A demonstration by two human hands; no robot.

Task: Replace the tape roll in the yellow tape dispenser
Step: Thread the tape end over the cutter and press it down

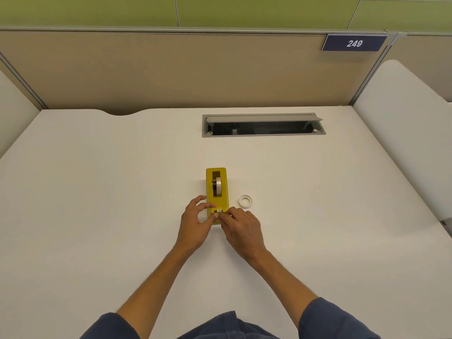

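Observation:
The yellow tape dispenser (210, 192) stands lengthwise in the middle of the white desk (97, 192), cutter end toward me. A tape roll (217, 185) sits upright in its slot. A second, white tape roll (245, 205) lies flat on the desk just right of the dispenser. My left hand (195, 221) holds the dispenser's near left corner between thumb and fingers. My right hand (241, 227) comes in from the right, fingertips together on the cutter end. Whether they pinch a strip of tape is hidden by the fingers.
An open grey cable hatch (263, 124) is set into the desk at the back right. Beige partitions (171, 69) close off the back and sides, with a blue "249" sign (354, 43). A white side panel (403, 133) runs along the right edge.

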